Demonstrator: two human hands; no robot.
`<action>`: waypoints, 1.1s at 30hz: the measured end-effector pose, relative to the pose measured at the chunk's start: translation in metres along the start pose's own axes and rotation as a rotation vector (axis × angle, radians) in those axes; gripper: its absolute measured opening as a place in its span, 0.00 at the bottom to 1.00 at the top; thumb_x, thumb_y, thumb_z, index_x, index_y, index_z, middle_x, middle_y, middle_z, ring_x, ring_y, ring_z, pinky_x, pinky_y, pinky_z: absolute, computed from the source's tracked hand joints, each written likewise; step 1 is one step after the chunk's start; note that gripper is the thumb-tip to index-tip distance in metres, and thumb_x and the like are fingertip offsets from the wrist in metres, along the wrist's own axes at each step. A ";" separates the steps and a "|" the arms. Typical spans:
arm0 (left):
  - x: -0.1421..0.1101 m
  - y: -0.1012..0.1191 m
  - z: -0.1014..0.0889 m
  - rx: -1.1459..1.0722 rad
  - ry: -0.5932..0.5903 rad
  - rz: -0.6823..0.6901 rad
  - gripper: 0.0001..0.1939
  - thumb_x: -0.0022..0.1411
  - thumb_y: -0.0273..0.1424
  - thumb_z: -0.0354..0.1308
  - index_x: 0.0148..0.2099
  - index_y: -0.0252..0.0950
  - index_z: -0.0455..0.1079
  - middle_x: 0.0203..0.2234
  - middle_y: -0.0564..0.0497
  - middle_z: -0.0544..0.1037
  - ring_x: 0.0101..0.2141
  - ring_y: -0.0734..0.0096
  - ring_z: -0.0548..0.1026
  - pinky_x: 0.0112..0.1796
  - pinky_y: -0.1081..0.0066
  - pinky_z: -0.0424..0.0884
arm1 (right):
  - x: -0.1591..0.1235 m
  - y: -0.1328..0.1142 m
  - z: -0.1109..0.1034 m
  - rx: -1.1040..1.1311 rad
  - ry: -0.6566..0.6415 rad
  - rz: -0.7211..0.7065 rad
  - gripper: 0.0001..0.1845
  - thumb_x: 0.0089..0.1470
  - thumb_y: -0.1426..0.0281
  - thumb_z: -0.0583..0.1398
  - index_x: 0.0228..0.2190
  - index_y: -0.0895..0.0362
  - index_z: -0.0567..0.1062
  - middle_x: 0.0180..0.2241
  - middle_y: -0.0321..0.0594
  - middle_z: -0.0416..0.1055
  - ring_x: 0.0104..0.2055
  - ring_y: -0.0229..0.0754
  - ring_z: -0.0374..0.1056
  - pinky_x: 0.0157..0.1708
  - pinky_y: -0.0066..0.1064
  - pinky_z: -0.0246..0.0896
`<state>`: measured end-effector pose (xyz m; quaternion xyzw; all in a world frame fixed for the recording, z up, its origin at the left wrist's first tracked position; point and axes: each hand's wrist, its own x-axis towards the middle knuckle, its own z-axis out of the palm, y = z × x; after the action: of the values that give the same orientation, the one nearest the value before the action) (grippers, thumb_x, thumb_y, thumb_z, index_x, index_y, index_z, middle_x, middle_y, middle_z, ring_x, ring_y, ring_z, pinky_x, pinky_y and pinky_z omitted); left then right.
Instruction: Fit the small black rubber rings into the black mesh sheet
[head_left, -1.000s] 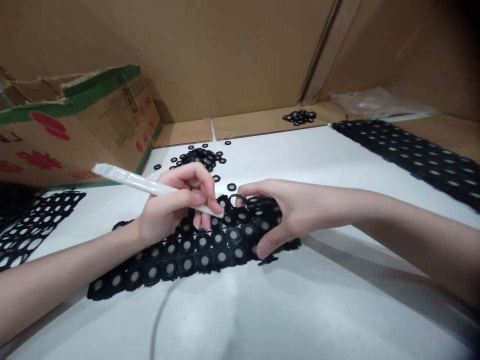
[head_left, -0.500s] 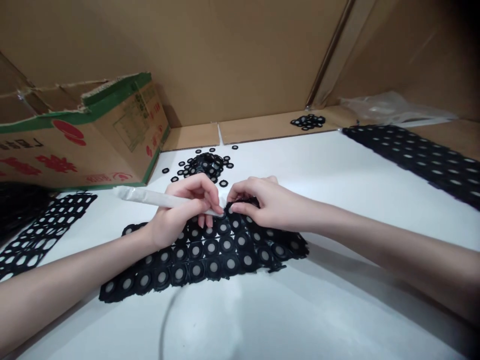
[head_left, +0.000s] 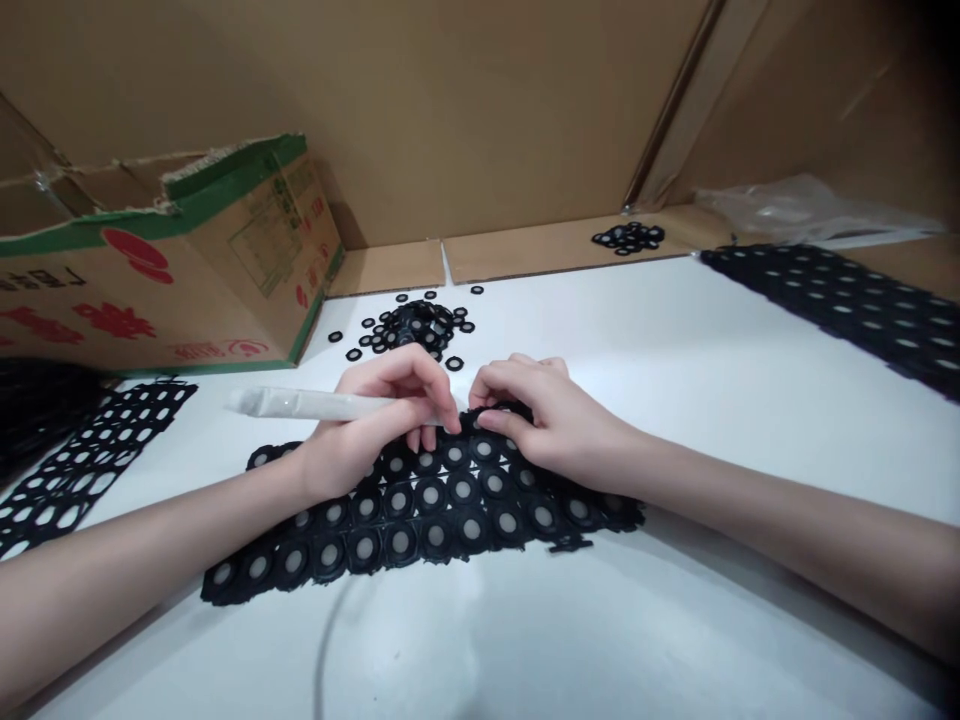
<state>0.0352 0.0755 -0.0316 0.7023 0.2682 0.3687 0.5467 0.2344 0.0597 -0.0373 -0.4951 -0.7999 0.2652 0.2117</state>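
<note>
A sheet of joined black rubber rings [head_left: 364,515] with pale grey centres lies before me on the white table. My left hand [head_left: 364,430] is closed around a white, pen-like stick [head_left: 307,403] that looks wrapped in film or paper. The stick's tip is hidden by the fingers, close to the sheet's far edge. To the right, my right hand [head_left: 559,415] grips that same far edge between thumb and fingers. The edge is slightly raised there. A small black scrap [head_left: 570,546] sits at the sheet's near right edge.
Behind my hands is a pile of loose black rings [head_left: 416,325]; a smaller pile [head_left: 628,237] lies farther back. Another ring sheet [head_left: 840,310] is at right, a holed black sheet [head_left: 97,455] at left. A cardboard box [head_left: 247,270] stands at back left, plastic film [head_left: 810,210] at back right.
Both hands have shifted slightly right along the sheet's far edge. The sheet's right part has moved right and lies more spread out. The stick stays in my left hand.
</note>
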 end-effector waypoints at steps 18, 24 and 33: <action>-0.003 0.005 0.003 0.187 -0.094 0.054 0.05 0.61 0.21 0.49 0.37 0.34 0.64 0.27 0.52 0.74 0.27 0.76 0.72 0.28 0.78 0.71 | 0.000 0.001 0.002 0.004 0.023 -0.015 0.03 0.52 0.75 0.55 0.29 0.55 0.68 0.31 0.38 0.71 0.40 0.45 0.62 0.46 0.42 0.45; -0.006 0.005 0.007 0.553 -0.131 0.247 0.09 0.58 0.20 0.46 0.34 0.35 0.66 0.24 0.55 0.71 0.24 0.78 0.68 0.28 0.77 0.66 | -0.001 0.000 0.002 -0.001 0.033 -0.026 0.04 0.52 0.75 0.55 0.29 0.55 0.68 0.31 0.38 0.71 0.40 0.45 0.62 0.45 0.41 0.46; 0.000 0.003 0.006 0.379 -0.138 0.135 0.08 0.58 0.19 0.47 0.34 0.34 0.66 0.23 0.55 0.72 0.26 0.77 0.68 0.28 0.77 0.64 | -0.001 -0.001 0.002 -0.014 0.034 -0.025 0.04 0.51 0.75 0.55 0.29 0.55 0.68 0.31 0.38 0.71 0.40 0.46 0.63 0.46 0.41 0.46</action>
<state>0.0396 0.0714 -0.0295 0.8325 0.2470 0.2987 0.3960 0.2334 0.0581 -0.0383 -0.4907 -0.8042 0.2487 0.2251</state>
